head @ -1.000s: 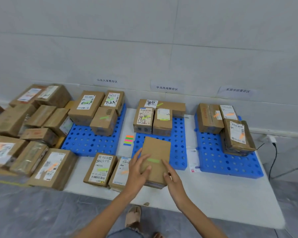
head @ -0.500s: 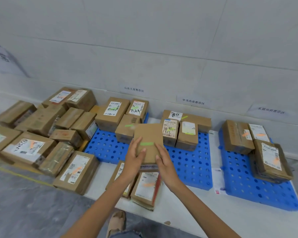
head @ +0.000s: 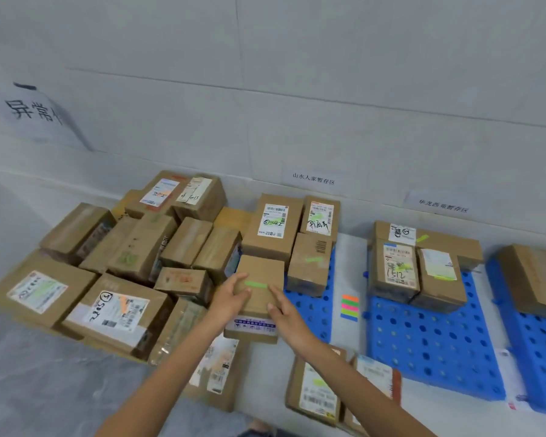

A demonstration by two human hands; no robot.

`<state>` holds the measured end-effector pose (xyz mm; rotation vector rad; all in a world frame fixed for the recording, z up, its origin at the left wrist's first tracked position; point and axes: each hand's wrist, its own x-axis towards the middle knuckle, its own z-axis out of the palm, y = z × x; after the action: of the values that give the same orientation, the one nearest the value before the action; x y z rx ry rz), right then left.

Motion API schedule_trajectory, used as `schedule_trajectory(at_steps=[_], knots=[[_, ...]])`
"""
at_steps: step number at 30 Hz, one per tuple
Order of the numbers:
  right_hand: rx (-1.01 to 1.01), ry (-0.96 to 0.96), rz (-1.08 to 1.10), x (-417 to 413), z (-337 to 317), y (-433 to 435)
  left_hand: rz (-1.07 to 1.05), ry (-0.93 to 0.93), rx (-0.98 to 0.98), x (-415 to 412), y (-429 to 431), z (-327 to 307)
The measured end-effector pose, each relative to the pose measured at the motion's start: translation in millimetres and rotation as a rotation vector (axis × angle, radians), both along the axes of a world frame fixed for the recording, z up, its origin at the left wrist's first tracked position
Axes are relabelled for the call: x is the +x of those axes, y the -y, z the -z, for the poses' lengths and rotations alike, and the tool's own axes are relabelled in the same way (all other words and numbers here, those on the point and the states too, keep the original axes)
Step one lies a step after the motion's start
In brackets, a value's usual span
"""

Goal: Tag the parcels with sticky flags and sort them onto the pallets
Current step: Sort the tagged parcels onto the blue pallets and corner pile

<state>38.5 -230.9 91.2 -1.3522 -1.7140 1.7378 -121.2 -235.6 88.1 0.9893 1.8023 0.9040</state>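
Both hands on one small brown cardboard parcel (head: 260,269) — left hand (head: 232,299) wraps its left edge, right hand (head: 286,310) clamps the right edge, thumbs up on the top face. The two-sided hold makes sense: it holds the box level and leaves the green sticky flag (head: 255,284) on top uncovered. The parcel is at the front-left of the left blue perforated plastic pallet (head: 312,307), just in front of the flagged brown boxes (head: 309,263) stacked there; can't tell if it's touching down or just above. Those boxes carry green flags too, so colour match looks like the reason for this pallet, under the white wall label (head: 312,178). The striped pad of sticky flags (head: 350,307) lies on the white tabletop (head: 350,272) between this pallet and the middle blue pallet (head: 423,342) — handy for the next tag. My read: this one is tagged, placement nearly done.
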Motion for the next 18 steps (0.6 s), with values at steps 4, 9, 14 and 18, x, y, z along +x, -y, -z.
schedule_trajectory(at_steps=[4, 9, 14, 18], knots=[[-0.096, 0.006, 0.126, -31, 17, -23, 0.088, -0.002, -0.105, -33, -35, 14], [-0.094, 0.059, 0.207, -50, 35, -41, 0.148, 0.004, -0.167, -46, -60, 28], [-0.076, 0.122, 0.211, -56, 49, -48, 0.191, -0.007, -0.186, -54, -65, 48], [-0.023, 0.165, 0.183, -60, 62, -46, 0.235, -0.011, -0.164, -57, -64, 57]])
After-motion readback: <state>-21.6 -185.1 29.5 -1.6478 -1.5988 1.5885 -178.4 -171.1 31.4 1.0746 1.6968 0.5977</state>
